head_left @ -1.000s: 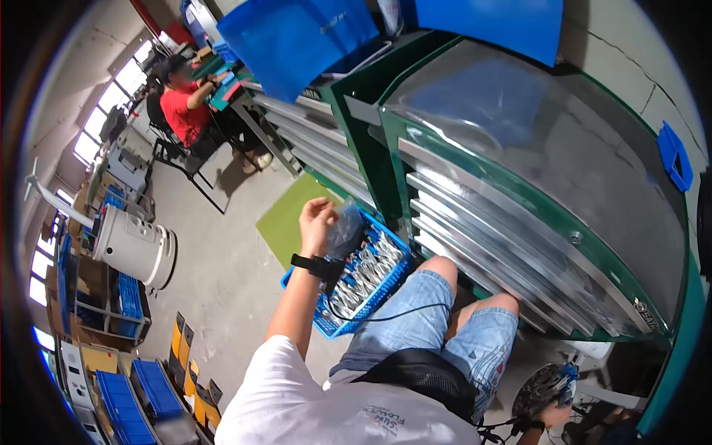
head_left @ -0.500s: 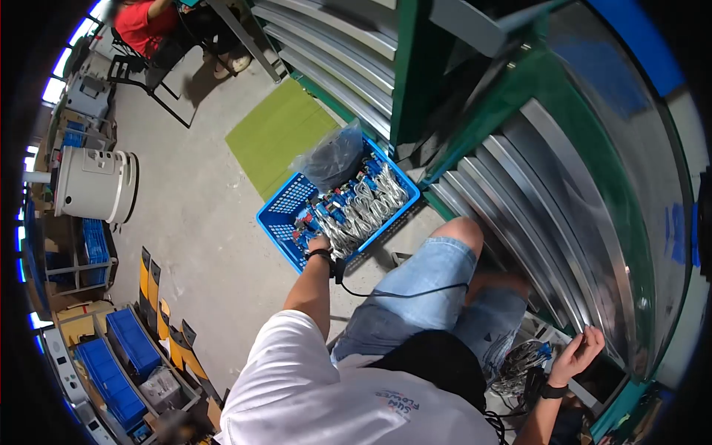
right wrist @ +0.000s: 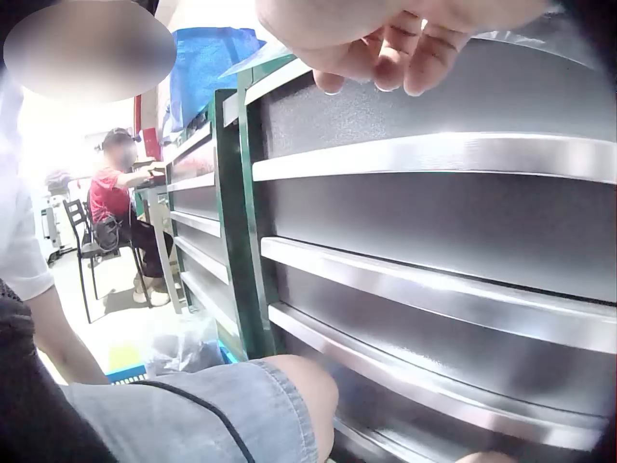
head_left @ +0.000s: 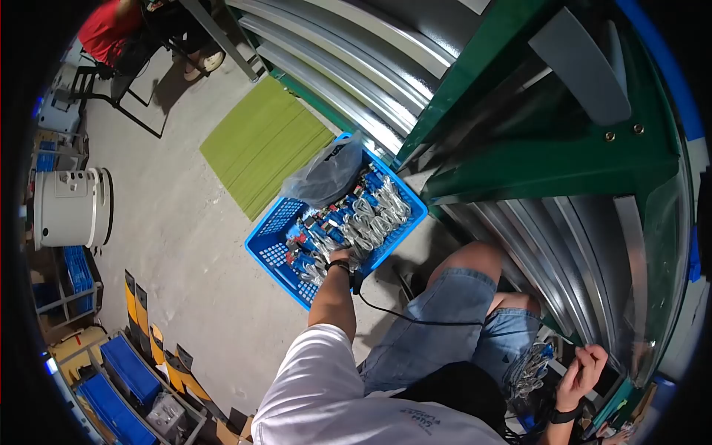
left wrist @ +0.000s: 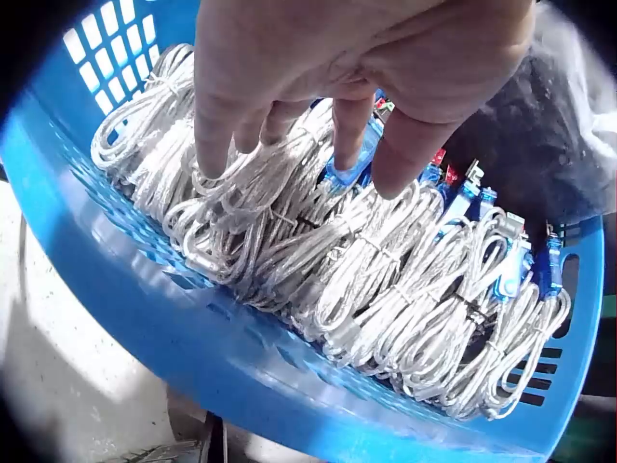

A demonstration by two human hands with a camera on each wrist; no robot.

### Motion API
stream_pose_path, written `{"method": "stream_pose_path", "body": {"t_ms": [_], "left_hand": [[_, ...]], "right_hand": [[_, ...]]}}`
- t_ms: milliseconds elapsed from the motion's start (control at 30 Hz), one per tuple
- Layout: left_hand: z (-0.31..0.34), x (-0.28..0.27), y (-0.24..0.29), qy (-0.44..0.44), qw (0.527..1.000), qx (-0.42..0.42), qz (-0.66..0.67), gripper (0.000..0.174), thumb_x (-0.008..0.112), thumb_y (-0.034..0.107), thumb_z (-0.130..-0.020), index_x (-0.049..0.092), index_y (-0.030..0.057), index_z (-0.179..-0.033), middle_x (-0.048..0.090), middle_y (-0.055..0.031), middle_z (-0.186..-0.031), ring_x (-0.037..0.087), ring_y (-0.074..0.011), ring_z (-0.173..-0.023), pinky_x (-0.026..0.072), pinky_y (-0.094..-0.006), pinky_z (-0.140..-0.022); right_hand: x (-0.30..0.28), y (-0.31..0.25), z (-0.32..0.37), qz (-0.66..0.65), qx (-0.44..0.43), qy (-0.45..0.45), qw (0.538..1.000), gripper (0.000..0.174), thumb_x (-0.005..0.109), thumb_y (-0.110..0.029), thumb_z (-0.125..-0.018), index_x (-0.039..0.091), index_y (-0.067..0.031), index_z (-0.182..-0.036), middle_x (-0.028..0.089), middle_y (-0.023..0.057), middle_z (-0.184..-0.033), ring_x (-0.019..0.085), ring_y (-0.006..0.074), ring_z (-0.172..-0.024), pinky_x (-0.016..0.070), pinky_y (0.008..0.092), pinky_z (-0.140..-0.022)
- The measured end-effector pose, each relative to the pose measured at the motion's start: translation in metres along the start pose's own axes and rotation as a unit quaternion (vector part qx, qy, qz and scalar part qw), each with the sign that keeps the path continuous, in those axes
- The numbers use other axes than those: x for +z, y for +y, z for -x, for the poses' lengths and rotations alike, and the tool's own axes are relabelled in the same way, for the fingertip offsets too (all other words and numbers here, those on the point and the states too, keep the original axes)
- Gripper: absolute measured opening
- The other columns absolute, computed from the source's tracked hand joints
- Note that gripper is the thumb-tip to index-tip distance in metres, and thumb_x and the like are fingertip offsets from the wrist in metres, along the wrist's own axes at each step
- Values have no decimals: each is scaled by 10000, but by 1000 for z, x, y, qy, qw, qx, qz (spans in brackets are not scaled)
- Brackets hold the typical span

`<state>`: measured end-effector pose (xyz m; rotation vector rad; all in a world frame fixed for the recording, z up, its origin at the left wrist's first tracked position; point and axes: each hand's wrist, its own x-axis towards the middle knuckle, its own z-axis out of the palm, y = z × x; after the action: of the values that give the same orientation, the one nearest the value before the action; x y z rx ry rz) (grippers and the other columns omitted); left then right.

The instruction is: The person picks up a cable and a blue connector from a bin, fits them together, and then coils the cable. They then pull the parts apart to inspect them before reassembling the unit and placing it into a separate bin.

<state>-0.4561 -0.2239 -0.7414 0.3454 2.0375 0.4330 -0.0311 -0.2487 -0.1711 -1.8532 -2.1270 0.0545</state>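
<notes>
My left hand [head_left: 341, 256] reaches into a blue plastic basket [head_left: 261, 236] on the floor. In the left wrist view the left hand [left wrist: 366, 58] points its spread fingers and thumb down onto bundled cables [left wrist: 371, 260]. These are silvery coiled cords with blue connectors, lying side by side in a row. Blue connector parts [left wrist: 362, 159] show between the index finger and thumb. My right hand [head_left: 582, 374] is raised beside the metal drawers with its fingers loosely bent and nothing in them. The right wrist view shows this right hand [right wrist: 400, 39] in front of the drawer fronts [right wrist: 415, 212].
A grey plastic bag [head_left: 326, 174] lies in the basket's far side. More coiled cables [head_left: 530, 371] sit beside my knee. A green mat [head_left: 263, 141] lies beyond the basket. A person in red [right wrist: 111, 193] sits at a bench. A thin black cord [head_left: 415, 320] crosses my thigh.
My left hand has come down from above the basket to the cables, then shifted right along them. My right hand has come away from the cables by my knee and up beside the drawers.
</notes>
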Motion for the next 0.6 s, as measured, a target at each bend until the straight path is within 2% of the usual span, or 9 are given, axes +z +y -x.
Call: {"method": "stream_pose_path", "body": {"t_ms": [33, 67, 133, 200, 300, 367, 433, 467, 600], "left_hand": [[21, -10, 19, 20, 999, -33, 23, 322, 736, 202, -664, 669, -15, -893, 679, -127, -864, 652, -248, -804, 497, -327, -754], [-2, -2, 1, 59, 998, -6, -9, 195, 660, 87, -687, 655, -50, -826, 666, -152, -809, 651, -278, -737, 518, -364, -679], [-11, -9, 4, 104, 993, 28, -41, 95, 584, -27, -709, 641, -86, -759, 653, -177, -753, 650, -308, -671, 540, -401, -604], [1, -17, 19, 90, 980, -5, 176, 57, 573, -34, -712, 621, -41, -742, 601, -132, -672, 607, -269, -588, 488, -373, -522], [29, -17, 47, 43, 871, -53, 486, 76, 558, -44, -715, 590, 25, -716, 523, -66, -549, 542, -210, -464, 411, -332, -398], [25, -18, 48, 33, 881, -71, 466, 203, 564, -6, -742, 589, 56, -933, 500, -39, -610, 472, -175, -458, 374, -313, -405], [8, -7, 31, -42, 894, -105, 433, 422, 618, 95, -766, 457, 111, -1155, 580, -73, -1011, 590, -232, -876, 484, -422, -680], [4, -8, 26, -78, 910, -116, 390, 482, 606, 76, -767, 449, 121, -1221, 530, -93, -1169, 545, -233, -995, 476, -440, -713], [-8, 6, 13, -85, 915, -134, 372, 528, 609, 99, -767, 430, 165, -1259, 533, -74, -1110, 528, -227, -832, 463, -435, -695]], "right_hand": [[0, -3, -3, -2, -3, -4, 1000, 168, 477, 115, -773, 545, 31, -901, 474, 157, -974, 497, 271, -867, 397, 295, -771], [0, -7, -8, -7, -11, -1, 1000, 164, 479, 112, -770, 542, 31, -897, 482, 153, -947, 504, 267, -848, 400, 292, -758], [1, -4, -10, -28, -11, 7, 1000, 182, 484, 110, -744, 558, 31, -891, 490, 160, -941, 515, 280, -833, 417, 306, -743], [-1, -7, -13, -45, -25, 23, 998, 214, 501, 119, -697, 576, 32, -877, 507, 162, -905, 531, 289, -797, 438, 322, -711], [-10, -1, -9, -37, -72, 35, 996, 221, 508, 117, -685, 577, 32, -877, 510, 160, -899, 529, 284, -793, 435, 322, -699], [-16, 7, 0, -32, -70, 44, 996, 225, 510, 116, -681, 578, 32, -878, 511, 161, -898, 529, 281, -788, 435, 321, -695], [-20, 18, 11, -31, -46, 45, 997, 227, 509, 113, -679, 577, 31, -879, 509, 162, -903, 528, 280, -792, 436, 317, -696], [-22, 22, 17, -26, -33, 38, 998, 223, 497, 106, -681, 576, 30, -875, 506, 164, -908, 529, 280, -797, 437, 314, -701], [-27, 15, 17, 1, -12, 40, 999, 220, 479, 83, -679, 575, 31, -870, 508, 164, -917, 530, 272, -801, 439, 311, -694]]}}
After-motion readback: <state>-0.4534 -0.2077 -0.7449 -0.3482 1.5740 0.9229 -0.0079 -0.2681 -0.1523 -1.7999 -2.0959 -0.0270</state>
